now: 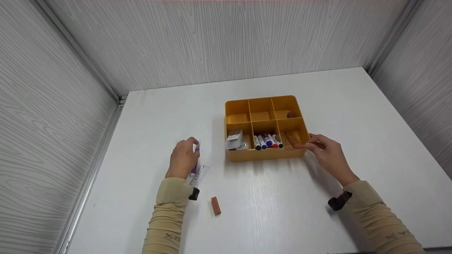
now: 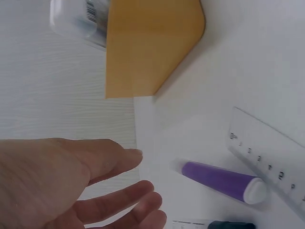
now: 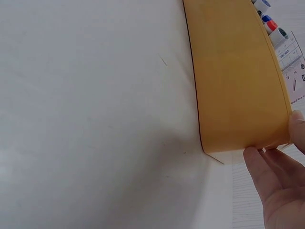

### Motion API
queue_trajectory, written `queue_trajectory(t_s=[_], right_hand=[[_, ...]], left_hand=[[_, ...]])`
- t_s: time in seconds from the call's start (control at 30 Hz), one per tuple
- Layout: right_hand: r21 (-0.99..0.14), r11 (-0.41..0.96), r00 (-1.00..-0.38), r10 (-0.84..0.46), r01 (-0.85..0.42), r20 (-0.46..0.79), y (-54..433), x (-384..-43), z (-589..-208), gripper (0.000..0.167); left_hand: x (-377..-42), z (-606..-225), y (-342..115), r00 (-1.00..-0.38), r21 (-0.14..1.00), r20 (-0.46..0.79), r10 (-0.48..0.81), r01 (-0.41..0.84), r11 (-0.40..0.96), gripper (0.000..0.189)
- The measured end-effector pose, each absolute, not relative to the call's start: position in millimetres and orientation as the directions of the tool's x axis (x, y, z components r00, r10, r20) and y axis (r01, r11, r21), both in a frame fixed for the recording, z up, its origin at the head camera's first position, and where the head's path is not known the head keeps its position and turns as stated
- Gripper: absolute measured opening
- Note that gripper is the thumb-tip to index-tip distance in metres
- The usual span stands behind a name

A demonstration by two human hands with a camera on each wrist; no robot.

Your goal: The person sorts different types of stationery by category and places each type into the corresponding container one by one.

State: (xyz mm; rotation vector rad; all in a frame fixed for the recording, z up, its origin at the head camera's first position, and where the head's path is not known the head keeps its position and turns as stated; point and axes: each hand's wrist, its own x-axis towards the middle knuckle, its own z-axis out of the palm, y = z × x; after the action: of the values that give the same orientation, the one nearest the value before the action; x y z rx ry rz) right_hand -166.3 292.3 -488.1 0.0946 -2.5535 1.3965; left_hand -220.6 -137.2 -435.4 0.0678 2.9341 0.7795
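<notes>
My right hand (image 1: 328,155) grips the front right corner of a yellow divided box (image 1: 266,155), thumb at the rim and fingers against the outer wall in the right wrist view. Close to them, clear rulers (image 3: 294,71) stick up from the front right compartment. My left hand (image 1: 182,160) hovers over the left of the table, thumb and fingers apart around nothing. By it lie a purple tube with a white end (image 2: 219,181) and a clear ruler (image 2: 267,152). A dark green-ended piece (image 2: 232,225) shows at the left wrist view's bottom edge.
Several markers (image 1: 268,141) fill the front middle compartment; clear plastic cases (image 1: 233,140) sit in the front left one. A small dark round thing (image 1: 290,115) lies in the back right compartment. A reddish-brown block (image 1: 215,205) lies nearer me. Panels (image 1: 219,38) wall the table.
</notes>
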Motion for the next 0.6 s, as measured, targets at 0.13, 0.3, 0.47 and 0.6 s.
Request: queue_trajectory(t_s=[0.13,0.3,0.47,0.6], right_hand=[[-0.823,0.543,-0.971,0.053,-0.168,0.233,293,-167,-488,0.024],[-0.820,0.552,-0.974,0.058,-0.150,0.217,292,-166,-488,0.025],[-0.823,0.549,-0.976,0.058,-0.145,0.210,292,-167,-488,0.024],[-0.818,0.556,-0.974,0.059,-0.149,0.217,292,-166,-488,0.024]], left_hand=[[-220,-446,-138,-0.984,0.455,-0.169,0.049,-0.034,0.890,0.038],[-216,-458,-138,-0.987,0.418,-0.149,0.054,-0.014,0.908,0.036],[-212,-467,-138,-0.994,0.389,-0.095,0.055,0.014,0.921,0.034],[-212,-471,-135,-0.996,0.375,-0.072,0.056,0.025,0.927,0.036]])
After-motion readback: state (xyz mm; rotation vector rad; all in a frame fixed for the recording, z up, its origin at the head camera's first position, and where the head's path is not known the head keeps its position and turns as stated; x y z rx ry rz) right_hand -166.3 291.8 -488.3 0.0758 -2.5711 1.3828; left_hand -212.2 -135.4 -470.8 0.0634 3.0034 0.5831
